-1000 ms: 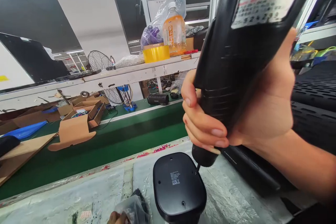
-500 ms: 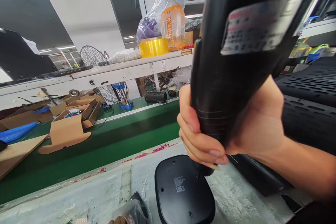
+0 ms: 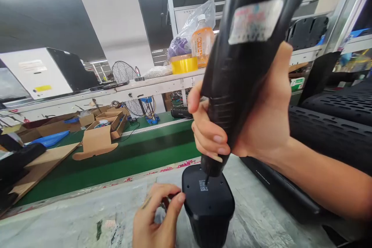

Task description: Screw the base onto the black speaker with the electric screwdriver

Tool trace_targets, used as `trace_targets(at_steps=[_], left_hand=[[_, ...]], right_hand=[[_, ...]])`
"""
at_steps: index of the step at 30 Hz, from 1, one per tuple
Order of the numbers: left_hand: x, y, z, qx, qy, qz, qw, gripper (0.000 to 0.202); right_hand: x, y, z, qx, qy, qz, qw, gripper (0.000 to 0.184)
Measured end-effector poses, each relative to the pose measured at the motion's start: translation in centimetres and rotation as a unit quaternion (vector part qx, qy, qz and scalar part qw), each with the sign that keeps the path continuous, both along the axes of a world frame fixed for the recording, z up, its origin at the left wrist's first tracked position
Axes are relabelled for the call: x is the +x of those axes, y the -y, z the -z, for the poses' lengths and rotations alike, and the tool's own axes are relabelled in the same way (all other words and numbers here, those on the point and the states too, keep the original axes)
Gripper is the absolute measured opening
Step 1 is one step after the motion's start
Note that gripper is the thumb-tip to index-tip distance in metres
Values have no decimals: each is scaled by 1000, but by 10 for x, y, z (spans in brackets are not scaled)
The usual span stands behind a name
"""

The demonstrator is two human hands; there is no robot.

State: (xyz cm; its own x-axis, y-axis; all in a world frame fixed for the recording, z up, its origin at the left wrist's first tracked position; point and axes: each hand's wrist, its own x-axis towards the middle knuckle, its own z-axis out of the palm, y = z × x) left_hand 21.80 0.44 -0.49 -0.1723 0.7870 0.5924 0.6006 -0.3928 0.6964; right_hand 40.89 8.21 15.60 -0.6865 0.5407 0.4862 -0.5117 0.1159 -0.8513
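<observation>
Far left: flat cardboard sheet (image 3: pixel 43 161) and open cardboard box (image 3: pixel 99 139) on the green conveyor belt (image 3: pixel 130 159), a table fan (image 3: pixel 123 73) behind it by the white shelf (image 3: pixel 139 85). Left hand (image 3: pixel 157 217) low at centre, on the grey worktop (image 3: pixel 87 221); fingers curled, thumb and forefinger pinched beside the left edge of the black speaker housing (image 3: pixel 207 205), fingertip touching it; whether something small sits in the pinch, cannot tell. Housing stands upright on the worktop, flat labelled face up. Right hand (image 3: pixel 250 116) wrapped tight around the black electric screwdriver (image 3: pixel 241 58), held tilted, bit tip down on the housing's top face near the label. On the shelf behind: yellow tape roll (image 3: pixel 183 64), orange drink bottle (image 3: pixel 202 40), plastic bag (image 3: pixel 186 31). Right side: stacked black perforated trays (image 3: pixel 334 124), just beside the forearm.
</observation>
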Motion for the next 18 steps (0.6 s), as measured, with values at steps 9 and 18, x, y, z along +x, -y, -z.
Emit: trace_targets(at_steps=[9, 18], left_hand=[[18, -1, -1, 71, -6, 101, 992, 23], [-11, 11, 26, 6, 67, -19, 998, 37]], right_hand=[[-27, 13, -16, -17, -37, -68, 997, 88], [-32, 9, -8, -45, -3, -83, 995, 90]])
